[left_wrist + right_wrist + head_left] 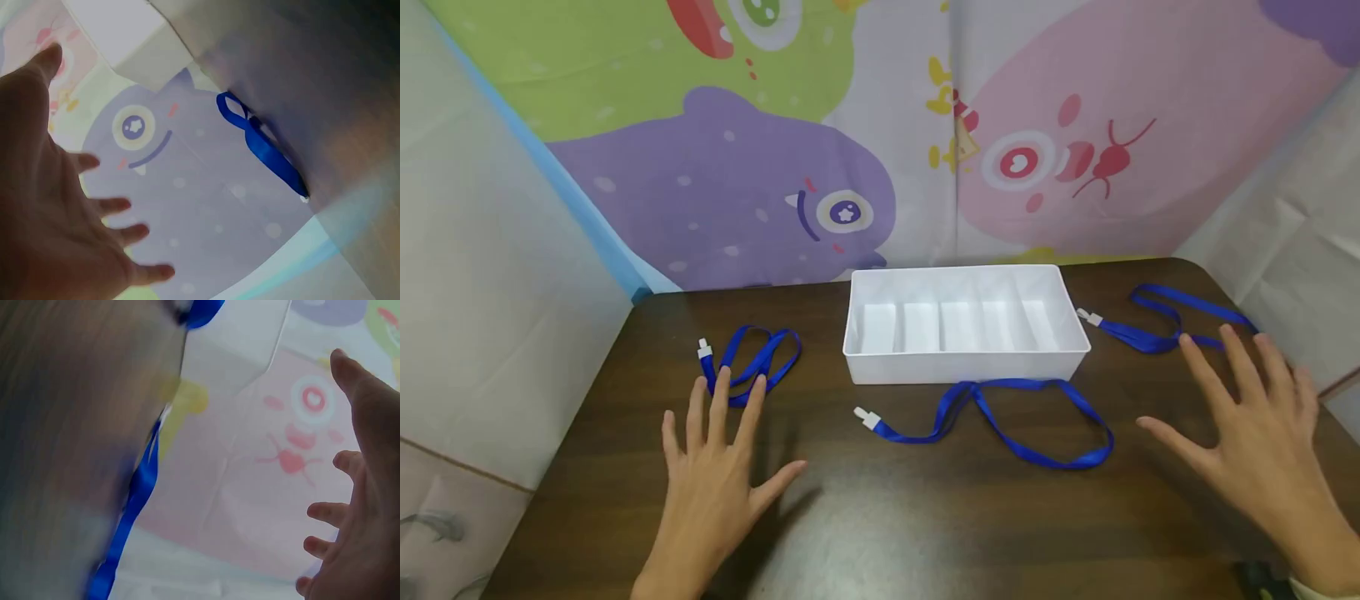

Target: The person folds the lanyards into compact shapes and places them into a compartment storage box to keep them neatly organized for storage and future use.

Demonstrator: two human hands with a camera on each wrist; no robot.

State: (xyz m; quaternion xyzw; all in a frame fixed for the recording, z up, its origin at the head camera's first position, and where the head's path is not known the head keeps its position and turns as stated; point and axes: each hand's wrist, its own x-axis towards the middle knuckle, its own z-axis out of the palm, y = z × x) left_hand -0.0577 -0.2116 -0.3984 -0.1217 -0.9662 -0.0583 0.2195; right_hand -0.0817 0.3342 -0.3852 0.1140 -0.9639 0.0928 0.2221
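Left hand (707,483) and right hand (1262,450) nearest, both spread with fingers apart above the brown table (917,533), fingertips partly blocking the head view of the left lanyard (763,362) and right lanyard (1138,337) respectively. Middle lanyard (943,414) lies between the hands, right along the front of the white tray (966,367); cartoon backdrop (745,192) hangs behind. Count: three blue lanyards, one white clip each, one tray, five compartments.
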